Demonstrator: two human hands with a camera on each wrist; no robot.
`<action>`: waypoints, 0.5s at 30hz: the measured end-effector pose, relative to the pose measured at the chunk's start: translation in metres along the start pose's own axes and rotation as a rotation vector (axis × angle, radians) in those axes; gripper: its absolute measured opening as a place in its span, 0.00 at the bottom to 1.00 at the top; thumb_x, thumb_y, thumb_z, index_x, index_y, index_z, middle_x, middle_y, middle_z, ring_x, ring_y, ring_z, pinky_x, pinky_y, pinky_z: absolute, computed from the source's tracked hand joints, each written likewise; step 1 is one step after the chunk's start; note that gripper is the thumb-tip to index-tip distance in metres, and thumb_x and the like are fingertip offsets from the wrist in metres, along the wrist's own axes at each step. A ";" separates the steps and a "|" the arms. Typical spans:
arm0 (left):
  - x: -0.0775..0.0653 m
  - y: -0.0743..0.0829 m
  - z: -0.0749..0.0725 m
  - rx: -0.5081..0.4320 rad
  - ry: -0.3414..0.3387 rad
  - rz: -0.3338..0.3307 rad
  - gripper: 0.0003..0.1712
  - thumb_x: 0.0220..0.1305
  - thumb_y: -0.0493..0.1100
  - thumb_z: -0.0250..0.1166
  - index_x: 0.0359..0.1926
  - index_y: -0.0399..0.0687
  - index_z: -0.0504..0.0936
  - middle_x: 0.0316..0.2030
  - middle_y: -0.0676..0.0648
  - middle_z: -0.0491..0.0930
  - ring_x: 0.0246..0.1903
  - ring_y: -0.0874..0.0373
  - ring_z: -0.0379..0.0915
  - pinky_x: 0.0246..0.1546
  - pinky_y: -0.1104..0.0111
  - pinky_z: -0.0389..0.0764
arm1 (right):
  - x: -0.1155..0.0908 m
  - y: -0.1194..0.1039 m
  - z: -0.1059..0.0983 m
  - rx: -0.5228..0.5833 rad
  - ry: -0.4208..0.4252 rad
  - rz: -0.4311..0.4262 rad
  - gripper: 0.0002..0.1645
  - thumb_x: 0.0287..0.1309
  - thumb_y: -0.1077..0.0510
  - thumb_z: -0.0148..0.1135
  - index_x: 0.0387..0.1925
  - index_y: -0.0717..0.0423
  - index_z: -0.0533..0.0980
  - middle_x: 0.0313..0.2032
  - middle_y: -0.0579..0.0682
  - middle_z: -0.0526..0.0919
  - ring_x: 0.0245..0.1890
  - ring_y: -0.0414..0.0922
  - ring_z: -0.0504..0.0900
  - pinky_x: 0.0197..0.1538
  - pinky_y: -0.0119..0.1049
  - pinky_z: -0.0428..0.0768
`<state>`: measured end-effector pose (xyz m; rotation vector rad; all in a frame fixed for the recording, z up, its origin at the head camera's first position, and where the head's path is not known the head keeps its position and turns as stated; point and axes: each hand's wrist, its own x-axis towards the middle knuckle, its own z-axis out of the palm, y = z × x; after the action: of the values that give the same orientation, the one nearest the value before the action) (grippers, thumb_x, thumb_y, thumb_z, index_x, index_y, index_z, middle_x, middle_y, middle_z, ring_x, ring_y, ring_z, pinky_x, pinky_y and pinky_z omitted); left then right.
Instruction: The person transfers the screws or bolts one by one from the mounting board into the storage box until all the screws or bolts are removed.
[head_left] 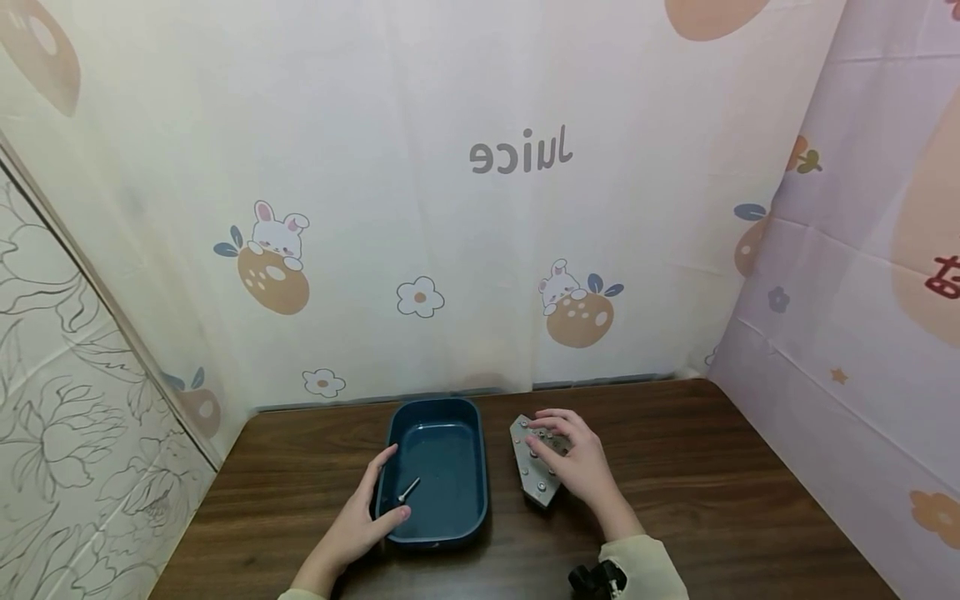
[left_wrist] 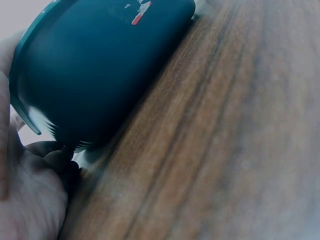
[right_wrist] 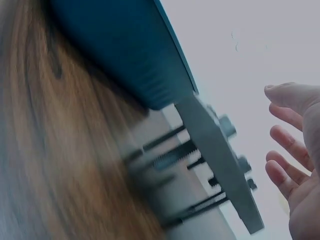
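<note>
A deep teal tray (head_left: 450, 467) stands on the table, with one loose screw (head_left: 408, 490) lying inside near its left wall. My left hand (head_left: 360, 521) holds the tray's left side, thumb over the rim, and in the left wrist view its fingers curl by the tray's outer wall (left_wrist: 100, 75). To the right of the tray is a grey angular metal plate (head_left: 534, 473) set with several bolts. Their threaded shafts (right_wrist: 175, 155) stick out below the plate in the right wrist view. My right hand (head_left: 577, 458) hovers over the plate, fingers spread and nothing between them.
The dark wooden table (head_left: 697, 483) ends at the back against a printed curtain (head_left: 360, 208). Another curtain (head_left: 862, 333) hangs along the right side, and a flower-patterned panel (head_left: 67, 433) stands on the left. A black strap (head_left: 597, 577) sits at the right wrist.
</note>
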<state>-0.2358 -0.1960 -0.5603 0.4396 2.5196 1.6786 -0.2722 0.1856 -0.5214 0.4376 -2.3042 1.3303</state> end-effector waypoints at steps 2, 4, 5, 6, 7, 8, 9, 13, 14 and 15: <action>0.000 0.000 0.000 0.001 0.001 0.000 0.49 0.65 0.50 0.69 0.79 0.68 0.51 0.78 0.54 0.48 0.76 0.43 0.44 0.65 0.28 0.49 | -0.001 0.003 -0.004 -0.009 0.010 0.015 0.16 0.58 0.47 0.74 0.45 0.49 0.86 0.54 0.41 0.80 0.53 0.41 0.79 0.53 0.53 0.80; 0.000 -0.001 0.000 0.003 0.003 0.001 0.49 0.65 0.51 0.69 0.79 0.68 0.51 0.78 0.54 0.48 0.76 0.43 0.44 0.65 0.28 0.49 | -0.001 0.007 -0.008 -0.017 0.021 0.026 0.17 0.58 0.47 0.74 0.45 0.50 0.86 0.54 0.41 0.80 0.51 0.41 0.80 0.53 0.51 0.80; 0.000 0.000 0.000 0.004 0.004 0.002 0.49 0.65 0.51 0.69 0.79 0.69 0.51 0.78 0.54 0.47 0.76 0.43 0.43 0.65 0.28 0.49 | 0.000 0.008 -0.010 -0.024 0.027 0.033 0.16 0.57 0.47 0.75 0.45 0.48 0.86 0.54 0.40 0.80 0.51 0.41 0.80 0.53 0.50 0.80; 0.000 0.000 0.000 0.006 0.004 0.002 0.49 0.65 0.51 0.69 0.79 0.69 0.51 0.78 0.54 0.47 0.76 0.43 0.43 0.64 0.28 0.49 | 0.000 0.010 -0.012 -0.026 0.031 0.038 0.16 0.57 0.48 0.75 0.45 0.48 0.86 0.54 0.40 0.80 0.51 0.41 0.80 0.53 0.50 0.80; 0.000 0.000 0.000 0.005 0.004 0.002 0.49 0.65 0.51 0.69 0.79 0.69 0.50 0.78 0.54 0.47 0.76 0.43 0.43 0.64 0.28 0.49 | -0.001 0.012 -0.014 -0.031 0.035 0.044 0.16 0.57 0.48 0.75 0.45 0.48 0.86 0.54 0.40 0.80 0.51 0.40 0.79 0.53 0.49 0.80; 0.000 0.000 0.000 0.003 0.004 0.001 0.49 0.65 0.51 0.69 0.79 0.69 0.51 0.78 0.54 0.47 0.76 0.43 0.43 0.64 0.28 0.48 | -0.001 0.013 -0.016 -0.034 0.037 0.053 0.15 0.58 0.49 0.75 0.45 0.47 0.86 0.54 0.40 0.80 0.51 0.40 0.79 0.53 0.49 0.80; 0.000 0.001 0.000 0.000 0.002 0.001 0.49 0.65 0.51 0.70 0.79 0.69 0.51 0.78 0.54 0.47 0.76 0.44 0.43 0.65 0.28 0.48 | -0.001 0.014 -0.017 -0.035 0.037 0.062 0.15 0.58 0.49 0.75 0.45 0.46 0.86 0.54 0.39 0.80 0.51 0.41 0.79 0.53 0.50 0.79; -0.001 0.002 0.000 -0.009 0.003 -0.005 0.49 0.64 0.50 0.70 0.79 0.69 0.51 0.78 0.54 0.48 0.76 0.44 0.44 0.65 0.29 0.49 | -0.002 0.020 -0.022 -0.046 0.029 0.090 0.15 0.59 0.47 0.73 0.46 0.45 0.85 0.55 0.41 0.80 0.52 0.43 0.79 0.54 0.53 0.78; -0.001 0.002 0.001 -0.010 0.004 -0.006 0.50 0.64 0.50 0.70 0.79 0.69 0.51 0.78 0.54 0.48 0.76 0.44 0.45 0.65 0.29 0.50 | -0.002 0.021 -0.022 -0.047 0.027 0.092 0.15 0.59 0.47 0.73 0.46 0.45 0.85 0.55 0.42 0.80 0.52 0.44 0.79 0.54 0.54 0.78; -0.001 0.002 0.000 -0.010 0.004 -0.004 0.49 0.64 0.50 0.70 0.79 0.69 0.51 0.78 0.54 0.48 0.76 0.44 0.45 0.65 0.29 0.50 | -0.002 0.022 -0.022 -0.048 0.025 0.093 0.15 0.59 0.47 0.73 0.47 0.45 0.85 0.55 0.43 0.80 0.53 0.45 0.79 0.54 0.55 0.78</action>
<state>-0.2342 -0.1952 -0.5587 0.4306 2.5125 1.6916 -0.2758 0.2161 -0.5291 0.3000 -2.3557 1.3133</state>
